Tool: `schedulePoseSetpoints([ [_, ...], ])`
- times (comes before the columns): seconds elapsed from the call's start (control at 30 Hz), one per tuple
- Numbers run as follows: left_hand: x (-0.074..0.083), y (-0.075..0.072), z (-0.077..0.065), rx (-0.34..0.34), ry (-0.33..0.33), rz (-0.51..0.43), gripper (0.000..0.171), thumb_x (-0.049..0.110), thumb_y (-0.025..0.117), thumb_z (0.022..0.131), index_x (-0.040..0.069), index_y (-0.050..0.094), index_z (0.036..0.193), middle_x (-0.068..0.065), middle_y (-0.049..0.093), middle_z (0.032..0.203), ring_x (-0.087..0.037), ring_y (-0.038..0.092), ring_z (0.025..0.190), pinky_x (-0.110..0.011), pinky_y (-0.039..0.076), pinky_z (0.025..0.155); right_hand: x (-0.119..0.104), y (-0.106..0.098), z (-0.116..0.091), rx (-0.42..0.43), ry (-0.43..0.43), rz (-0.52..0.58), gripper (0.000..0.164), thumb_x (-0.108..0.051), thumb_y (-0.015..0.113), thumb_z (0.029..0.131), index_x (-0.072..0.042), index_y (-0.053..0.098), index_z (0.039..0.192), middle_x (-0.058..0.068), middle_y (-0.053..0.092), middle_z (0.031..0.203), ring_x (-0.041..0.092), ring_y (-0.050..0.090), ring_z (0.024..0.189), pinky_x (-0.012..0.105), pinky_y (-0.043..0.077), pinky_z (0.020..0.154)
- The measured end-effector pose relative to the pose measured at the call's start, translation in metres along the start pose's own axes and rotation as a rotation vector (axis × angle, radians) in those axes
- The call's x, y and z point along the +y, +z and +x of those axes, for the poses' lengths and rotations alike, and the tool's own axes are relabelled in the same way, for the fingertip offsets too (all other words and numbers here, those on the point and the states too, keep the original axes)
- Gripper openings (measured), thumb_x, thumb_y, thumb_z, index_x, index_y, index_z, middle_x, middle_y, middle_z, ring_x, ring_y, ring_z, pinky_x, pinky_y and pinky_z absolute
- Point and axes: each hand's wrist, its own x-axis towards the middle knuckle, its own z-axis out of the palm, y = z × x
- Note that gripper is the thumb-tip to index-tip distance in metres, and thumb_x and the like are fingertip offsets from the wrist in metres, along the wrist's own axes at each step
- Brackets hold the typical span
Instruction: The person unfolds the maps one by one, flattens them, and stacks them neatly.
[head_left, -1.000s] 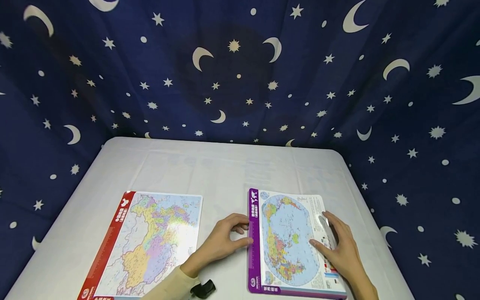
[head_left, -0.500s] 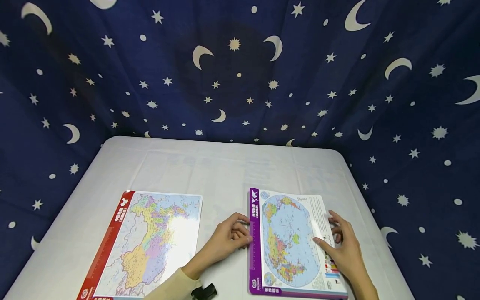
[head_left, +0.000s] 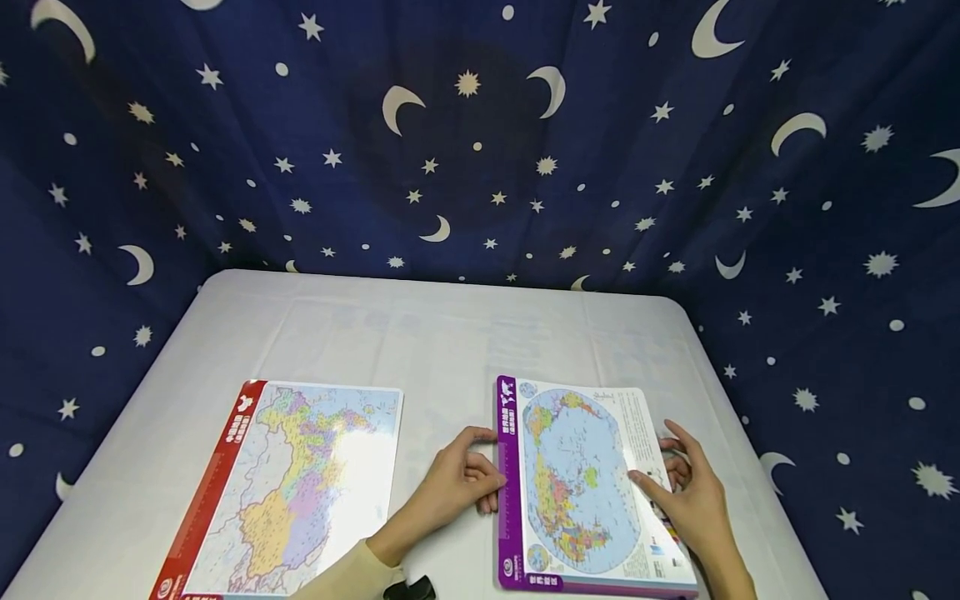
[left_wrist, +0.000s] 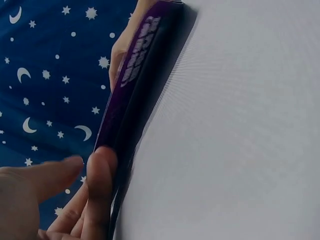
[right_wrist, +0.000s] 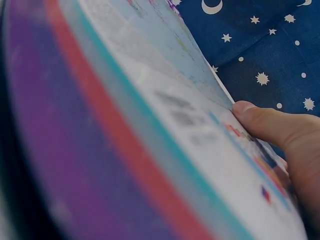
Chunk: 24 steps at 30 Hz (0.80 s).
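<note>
A purple-edged world map (head_left: 585, 483) lies on top of a stack of laminated map sheets, turned sideways, on the white table. My left hand (head_left: 453, 479) is at its purple left edge. In the left wrist view the fingertips (left_wrist: 101, 162) touch the stack's side and the thumb (left_wrist: 65, 172) is apart from it. My right hand (head_left: 693, 492) holds the right edge, thumb on the top sheet and the other fingers bent beside the edge. Teal, red, blue and purple layers (right_wrist: 90, 110) show along the stack's side in the right wrist view.
A red-edged map (head_left: 292, 492) of coloured regions lies at the left, glare on its surface, my left forearm over its lower corner. A black object (head_left: 411, 588) sits by the left sleeve. A navy curtain (head_left: 480, 167) with moons and stars surrounds the white table (head_left: 442, 333).
My right hand's fingers have shifted off the top sheet to the right and bent by the edge; its thumb slid slightly right. The left fingers have curled a little more. The stack has barely moved.
</note>
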Motion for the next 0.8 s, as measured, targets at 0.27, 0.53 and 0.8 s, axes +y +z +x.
schedulePoseSetpoints([
  [0.27,0.004,0.003,0.0,-0.031,-0.046,0.028,0.046,0.013,0.072,0.091,-0.002,0.049,0.128,-0.011,0.075,0.08,-0.032,0.068,0.052,-0.041,0.058,0.05,0.0,0.001,-0.001,-0.005,0.047,-0.038,0.087,-0.028,0.087,0.076,-0.03,0.042,0.149,-0.002,0.064,0.104,0.008,0.058,0.072,0.014,0.045,0.061],
  [0.53,0.001,0.009,-0.001,-0.001,-0.035,0.027,0.043,0.011,0.072,0.09,0.003,0.048,0.125,-0.01,0.074,0.076,-0.031,0.065,0.047,-0.041,0.055,0.044,0.003,0.002,-0.002,0.004,-0.017,-0.053,0.073,-0.03,0.086,0.078,-0.032,0.051,0.142,-0.003,0.066,0.092,0.009,0.059,0.067,0.014,0.045,0.059],
  [0.8,0.0,0.011,0.001,0.039,-0.026,0.029,0.04,0.006,0.07,0.09,0.002,0.05,0.124,-0.011,0.074,0.075,-0.026,0.065,0.046,-0.038,0.056,0.044,0.003,0.002,-0.003,0.004,0.024,-0.058,0.064,-0.033,0.084,0.079,-0.032,0.056,0.137,-0.004,0.066,0.091,0.009,0.06,0.069,0.015,0.047,0.06],
])
